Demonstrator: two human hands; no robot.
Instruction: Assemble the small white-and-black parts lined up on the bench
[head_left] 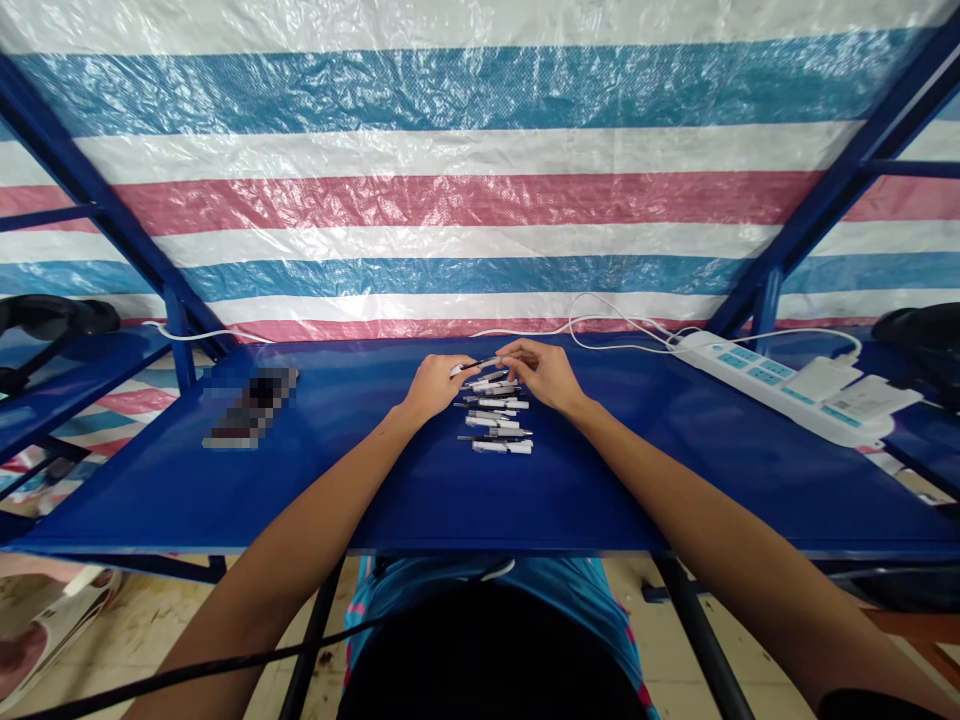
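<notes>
At the middle of a blue sheet-metal worktop [352, 490], two bare forearms reach in from the near edge, and the hands meet above a neat column of slim white-and-black pen-shaped pieces [493, 420], laid crosswise one below the next, some overlapping. The left hand [433, 388] has its fingers [456, 367] closed on the white end of a single slim black-and-white pen-shaped piece [480, 364], raised at the head of the column. The right hand [544, 375] arches over from the other side, its fingers [516, 350] curled toward the dark end of that piece; whether they grip it or merely touch it, I cannot tell (the fingertips are partly hidden from above). A light pinch near each end, with the wrists kept low, seems the steadiest way to handle something this thin, and it keeps the knuckles clear of the neighbouring pieces. Farther left on the worktop lies a pixel-blurred dark object [251, 408], too obscured to identify. To the right, a white power strip [772, 385] with blue panels sits near white cables [600, 325] that run along the back edge, before a striped blue, white and red tarpaulin [450, 170].
</notes>
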